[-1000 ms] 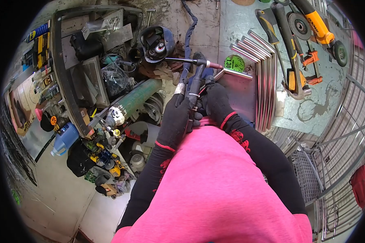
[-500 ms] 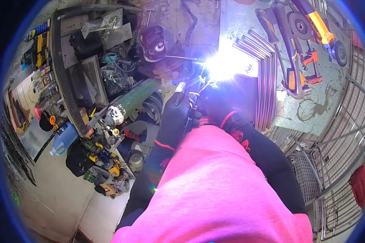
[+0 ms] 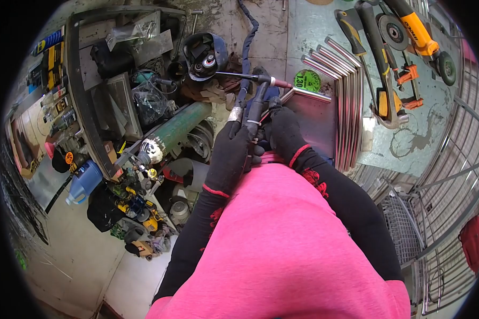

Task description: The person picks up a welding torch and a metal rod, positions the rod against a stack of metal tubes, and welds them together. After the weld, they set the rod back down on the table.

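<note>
My left hand (image 3: 230, 151), in a black glove with a red hem, is closed around the handle of a TIG welding torch (image 3: 258, 106). The torch's pinkish cup points right, just above a short shiny metal tube (image 3: 313, 95) with an angled joint. At the near end of that tube is my right hand (image 3: 287, 130), also gloved. Its fingers are closed around the tube end, which they partly hide. Beside it, several bent metal tubes (image 3: 348, 106) lie nested on the table. A green round label (image 3: 307, 81) lies behind the joint.
An angle grinder (image 3: 418, 32), orange clamps (image 3: 409, 75) and a hammer (image 3: 393, 114) lie on the table (image 3: 410, 146) at right. A welding helmet (image 3: 218, 45) sits at the back. Left are a green gas cylinder (image 3: 183, 125) and a cluttered metal cart (image 3: 74, 64).
The bright welding arc at the tube joint has gone out, so the torch and tube show clearly. Both hands stay in nearly the same place.
</note>
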A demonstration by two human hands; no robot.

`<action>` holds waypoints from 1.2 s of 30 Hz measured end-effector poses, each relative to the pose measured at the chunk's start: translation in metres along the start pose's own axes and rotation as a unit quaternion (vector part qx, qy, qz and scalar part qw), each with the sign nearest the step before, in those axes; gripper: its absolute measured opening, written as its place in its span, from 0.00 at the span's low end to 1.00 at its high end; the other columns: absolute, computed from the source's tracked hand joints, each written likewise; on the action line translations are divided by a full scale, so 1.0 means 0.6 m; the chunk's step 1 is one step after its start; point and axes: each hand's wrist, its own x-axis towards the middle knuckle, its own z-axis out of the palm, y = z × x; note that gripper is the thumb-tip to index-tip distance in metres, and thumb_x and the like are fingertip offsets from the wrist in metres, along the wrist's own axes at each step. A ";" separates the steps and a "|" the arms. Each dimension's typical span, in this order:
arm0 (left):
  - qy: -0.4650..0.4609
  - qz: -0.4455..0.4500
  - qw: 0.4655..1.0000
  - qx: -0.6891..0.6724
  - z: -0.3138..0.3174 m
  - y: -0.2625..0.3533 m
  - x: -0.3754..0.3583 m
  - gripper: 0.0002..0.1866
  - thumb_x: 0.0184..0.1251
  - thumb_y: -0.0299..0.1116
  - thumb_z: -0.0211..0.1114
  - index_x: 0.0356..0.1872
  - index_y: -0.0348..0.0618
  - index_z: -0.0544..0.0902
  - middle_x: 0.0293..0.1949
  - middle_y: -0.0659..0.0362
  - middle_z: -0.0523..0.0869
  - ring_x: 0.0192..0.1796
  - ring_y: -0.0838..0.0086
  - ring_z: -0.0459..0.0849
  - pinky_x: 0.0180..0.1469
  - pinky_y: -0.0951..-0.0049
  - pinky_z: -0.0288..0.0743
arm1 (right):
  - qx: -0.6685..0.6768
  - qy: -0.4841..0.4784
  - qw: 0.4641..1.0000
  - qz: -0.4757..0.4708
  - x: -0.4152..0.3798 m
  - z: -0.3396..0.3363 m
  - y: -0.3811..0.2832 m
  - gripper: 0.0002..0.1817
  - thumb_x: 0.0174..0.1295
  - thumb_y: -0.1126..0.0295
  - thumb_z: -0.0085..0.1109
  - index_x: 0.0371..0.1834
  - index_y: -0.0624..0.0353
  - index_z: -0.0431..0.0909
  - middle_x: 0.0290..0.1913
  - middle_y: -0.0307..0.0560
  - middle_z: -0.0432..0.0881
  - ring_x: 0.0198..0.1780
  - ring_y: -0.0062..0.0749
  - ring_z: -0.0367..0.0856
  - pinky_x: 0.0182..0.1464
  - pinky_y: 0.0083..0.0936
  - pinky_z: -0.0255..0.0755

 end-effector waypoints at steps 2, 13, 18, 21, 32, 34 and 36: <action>-0.004 0.002 1.000 0.001 -0.001 0.000 0.000 0.20 0.83 0.36 0.56 0.69 0.40 0.75 0.45 0.57 0.89 0.31 0.77 0.88 0.28 0.76 0.86 | 0.004 -0.012 1.000 0.002 0.001 -0.002 -0.001 0.27 0.60 0.66 0.65 0.62 0.67 0.79 0.48 0.58 0.86 0.52 0.54 0.86 0.54 0.42 0.80; 0.000 0.004 1.000 0.008 0.002 0.005 -0.003 0.20 0.82 0.37 0.58 0.67 0.39 0.76 0.44 0.57 0.89 0.30 0.78 0.87 0.27 0.76 0.85 | 0.071 0.025 0.997 0.017 -0.005 -0.013 -0.004 0.24 0.62 0.68 0.66 0.61 0.66 0.76 0.44 0.59 0.86 0.47 0.55 0.86 0.48 0.43 0.81; 0.002 -0.003 0.999 0.033 0.004 0.015 -0.007 0.19 0.83 0.38 0.58 0.67 0.40 0.77 0.45 0.56 0.90 0.30 0.77 0.88 0.27 0.76 0.86 | 0.292 0.050 0.955 0.006 -0.004 -0.002 0.005 0.14 0.63 0.71 0.64 0.51 0.63 0.82 0.41 0.57 0.86 0.43 0.53 0.87 0.43 0.43 0.81; 0.000 0.001 1.000 0.018 0.000 0.002 -0.001 0.19 0.85 0.37 0.55 0.68 0.39 0.76 0.47 0.54 0.90 0.32 0.76 0.89 0.28 0.75 0.87 | 0.100 0.041 0.994 0.024 0.000 0.004 -0.004 0.14 0.77 0.64 0.52 0.50 0.61 0.83 0.42 0.55 0.87 0.43 0.52 0.88 0.45 0.43 0.82; 0.003 0.014 1.000 0.010 0.002 0.001 -0.005 0.17 0.84 0.39 0.59 0.62 0.38 0.77 0.43 0.57 0.88 0.31 0.78 0.88 0.27 0.77 0.85 | -0.003 0.018 1.000 -0.009 0.002 -0.001 0.000 0.19 0.67 0.62 0.60 0.56 0.62 0.83 0.46 0.59 0.88 0.48 0.56 0.87 0.50 0.46 0.81; 0.007 0.014 1.000 -0.005 0.001 0.001 -0.005 0.15 0.83 0.40 0.63 0.56 0.38 0.79 0.39 0.60 0.87 0.30 0.79 0.87 0.26 0.78 0.84 | -0.049 -0.033 0.998 -0.019 0.006 0.005 0.002 0.20 0.65 0.59 0.63 0.54 0.62 0.85 0.46 0.57 0.89 0.49 0.55 0.87 0.51 0.44 0.80; -0.003 0.010 1.000 0.023 -0.003 -0.002 -0.002 0.20 0.85 0.37 0.56 0.68 0.37 0.75 0.47 0.53 0.90 0.32 0.75 0.89 0.28 0.75 0.87 | -0.005 -0.031 0.999 0.004 0.004 -0.001 0.000 0.19 0.66 0.64 0.65 0.56 0.63 0.81 0.46 0.57 0.89 0.49 0.53 0.88 0.50 0.43 0.82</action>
